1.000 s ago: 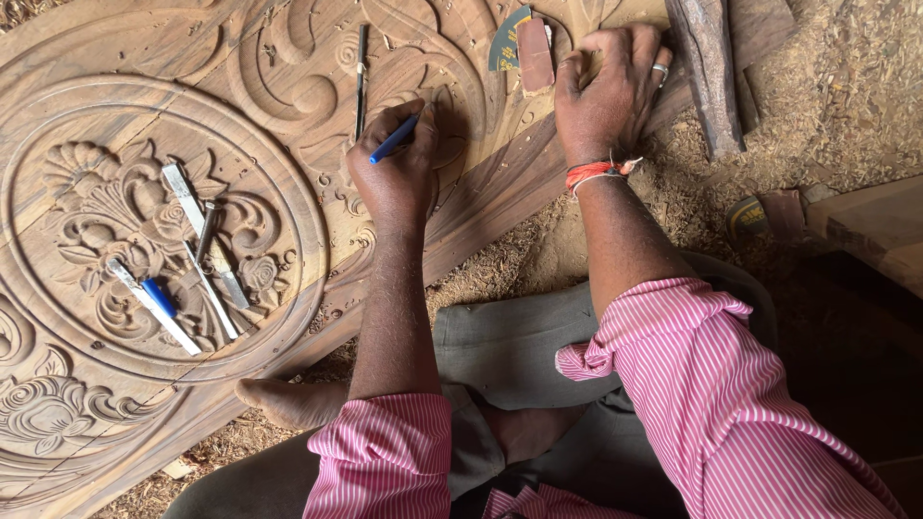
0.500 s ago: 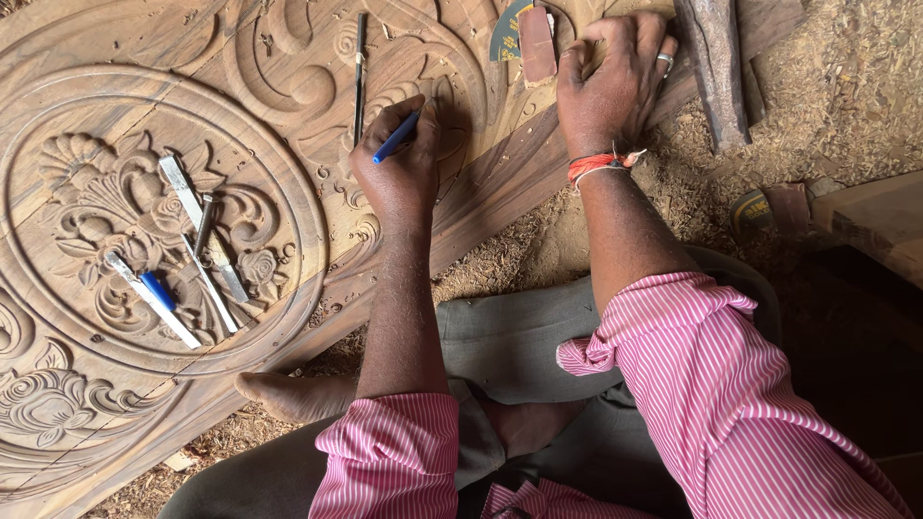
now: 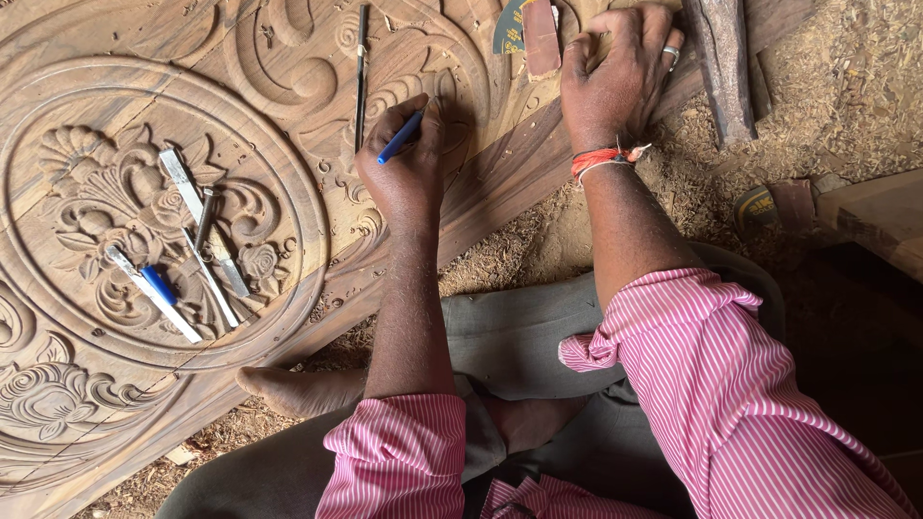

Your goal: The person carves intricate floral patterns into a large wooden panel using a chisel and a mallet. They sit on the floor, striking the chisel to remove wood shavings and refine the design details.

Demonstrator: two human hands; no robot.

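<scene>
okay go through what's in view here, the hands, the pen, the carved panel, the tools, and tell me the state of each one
left hand: gripping blue pen, on the wood
blue pen: held, tip toward the carving
right hand: flat, pressing on the panel
carved wooden panel: lying flat, dusty
chisels: loose on the round medallion
long thin tool: lying on panel, untouched

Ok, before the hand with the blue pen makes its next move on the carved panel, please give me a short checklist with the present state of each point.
1. Blue pen held in the grip of the left hand: ok.
2. Pen tip on the carved wooden panel: cannot tell, the fingers hide it.
3. Right hand pressed flat on the panel, steadying it: ok.
4. Loose chisels on the round medallion, apart from both hands: ok.
5. Thin dark tool lies right beside the left hand: not ok, it is close.
</scene>
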